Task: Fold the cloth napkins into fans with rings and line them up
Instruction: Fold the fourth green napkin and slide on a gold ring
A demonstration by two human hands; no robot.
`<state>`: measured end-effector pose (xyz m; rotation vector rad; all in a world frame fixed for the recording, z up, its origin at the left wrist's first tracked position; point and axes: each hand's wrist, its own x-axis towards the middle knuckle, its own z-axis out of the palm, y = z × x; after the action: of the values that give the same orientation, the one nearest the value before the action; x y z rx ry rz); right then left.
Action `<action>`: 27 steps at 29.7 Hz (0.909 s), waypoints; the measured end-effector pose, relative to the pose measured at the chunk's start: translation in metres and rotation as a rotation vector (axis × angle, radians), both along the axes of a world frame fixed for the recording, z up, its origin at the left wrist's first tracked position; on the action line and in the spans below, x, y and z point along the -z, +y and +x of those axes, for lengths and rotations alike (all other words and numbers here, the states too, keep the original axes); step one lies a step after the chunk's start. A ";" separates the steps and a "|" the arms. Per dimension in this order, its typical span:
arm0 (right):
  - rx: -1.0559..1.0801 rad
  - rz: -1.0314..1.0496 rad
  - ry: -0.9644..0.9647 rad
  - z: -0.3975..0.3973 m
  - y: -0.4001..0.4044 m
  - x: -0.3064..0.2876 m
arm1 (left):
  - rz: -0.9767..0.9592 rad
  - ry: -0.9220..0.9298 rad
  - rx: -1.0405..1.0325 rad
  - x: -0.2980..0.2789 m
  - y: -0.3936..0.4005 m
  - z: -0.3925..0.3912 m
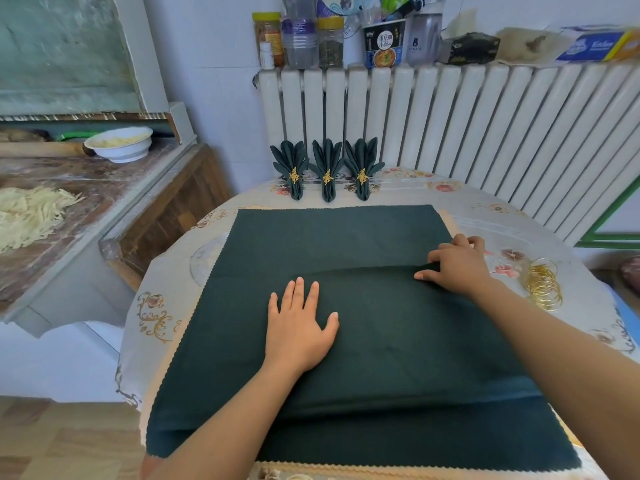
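Bright even daylight, soft faint shadows, sharp centre, strong wide-angle bending and slight blur at edges

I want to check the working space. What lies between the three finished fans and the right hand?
In the head view, only the flat green napkin lies between the fans and the right hand.

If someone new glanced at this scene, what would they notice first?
A large dark green cloth napkin covers the table's middle, the left hand flat on it, the right hand pinching a fold. Behind it stand three finished green napkin fans with gold rings.
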<state>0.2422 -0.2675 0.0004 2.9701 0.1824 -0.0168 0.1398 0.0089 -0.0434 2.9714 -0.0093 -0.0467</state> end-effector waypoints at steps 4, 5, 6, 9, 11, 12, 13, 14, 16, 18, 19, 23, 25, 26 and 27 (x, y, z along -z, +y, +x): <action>0.058 -0.106 0.031 0.003 -0.011 -0.007 | 0.002 -0.002 -0.006 0.000 0.000 -0.001; 0.095 -0.134 0.029 0.005 -0.015 -0.008 | 0.004 -0.004 -0.008 -0.001 -0.001 0.000; 0.142 -0.157 0.030 0.006 -0.019 -0.008 | 0.004 -0.004 -0.009 -0.001 -0.001 0.000; 0.282 -0.109 -0.002 0.003 -0.025 0.001 | 0.005 0.001 -0.013 -0.001 -0.001 0.001; 0.322 -0.015 -0.090 -0.005 -0.016 0.008 | 0.008 0.005 -0.015 -0.001 -0.002 0.000; 0.311 0.045 -0.143 -0.011 -0.008 0.012 | 0.008 0.006 -0.015 -0.001 -0.002 0.000; 0.279 0.111 -0.184 -0.018 0.003 0.015 | 0.011 0.007 -0.017 -0.001 -0.002 0.000; 0.222 0.180 -0.211 -0.027 0.017 0.019 | 0.011 0.009 -0.018 -0.001 -0.001 0.001; 0.094 0.331 -0.224 -0.052 0.048 0.025 | 0.008 0.011 -0.015 -0.001 -0.002 0.000; 0.016 0.439 -0.176 -0.079 0.079 0.030 | 0.013 0.006 -0.016 -0.001 -0.002 0.000; -0.003 0.451 -0.133 -0.093 0.092 0.033 | 0.015 0.002 -0.015 -0.002 -0.002 0.000; -0.019 0.428 -0.022 -0.126 0.113 0.045 | 0.006 0.006 -0.015 -0.003 -0.005 -0.001; -0.017 0.396 -0.023 -0.130 0.115 0.048 | 0.017 -0.007 -0.012 -0.006 -0.006 -0.003; -0.008 0.380 -0.018 -0.129 0.115 0.048 | 0.060 -0.040 -0.004 -0.008 -0.007 -0.005; -0.003 0.373 -0.013 -0.127 0.116 0.048 | 0.128 -0.080 0.019 -0.011 -0.009 -0.007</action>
<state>0.1147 -0.1513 -0.0475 3.3409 0.2084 0.0414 0.1326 -0.0001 -0.0328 3.0995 -0.0469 0.0717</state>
